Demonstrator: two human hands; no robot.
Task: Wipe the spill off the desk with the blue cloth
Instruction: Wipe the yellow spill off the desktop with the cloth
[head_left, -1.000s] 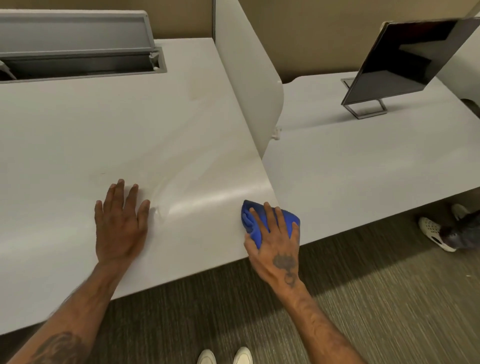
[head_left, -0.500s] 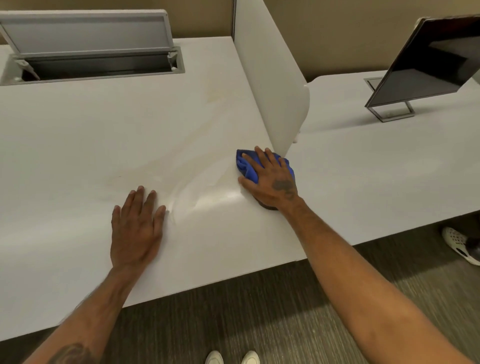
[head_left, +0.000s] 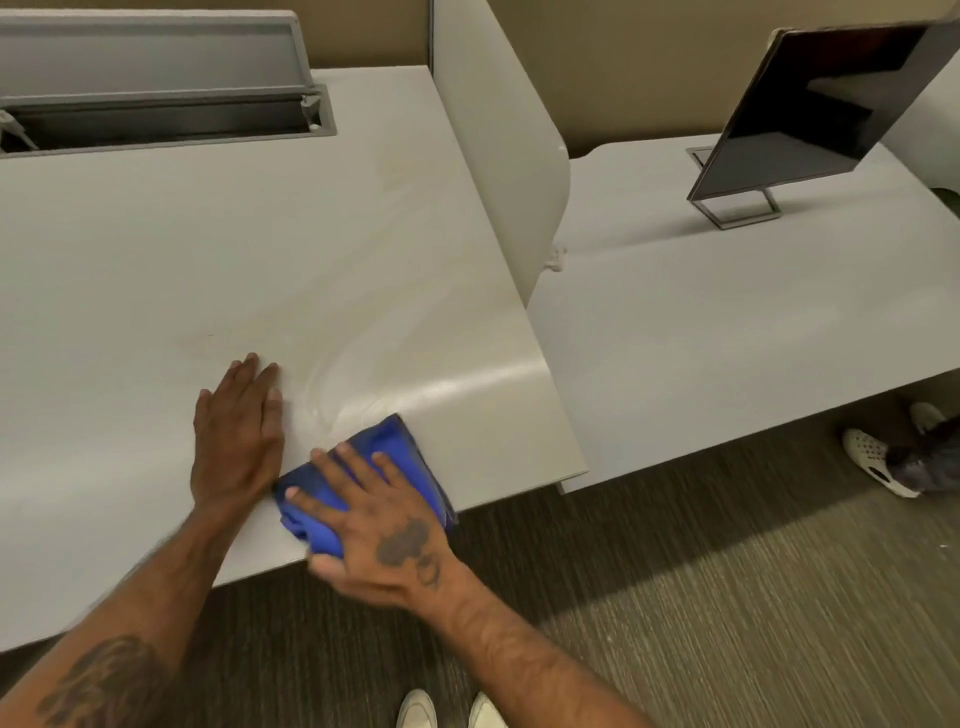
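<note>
The blue cloth (head_left: 387, 457) lies bunched on the white desk (head_left: 156, 270) right at its front edge. My right hand (head_left: 379, 525) presses flat on top of the cloth, fingers spread over it. My left hand (head_left: 239, 431) rests flat on the desk just left of the cloth, fingers together, holding nothing. A shiny wet streak (head_left: 353, 374) curves up and away from the cloth toward the desk's middle.
A white divider panel (head_left: 493, 156) stands along the desk's right side. Beyond it, a neighbouring desk (head_left: 727, 322) carries a tilted dark monitor (head_left: 831, 98). An open grey cable tray (head_left: 156, 114) sits at the back left. Another person's shoe (head_left: 878, 467) shows under the neighbouring desk.
My right hand has swept the cloth from beside the divider back and leftward to the front edge, next to my left hand. My left hand has stayed flat in place.
</note>
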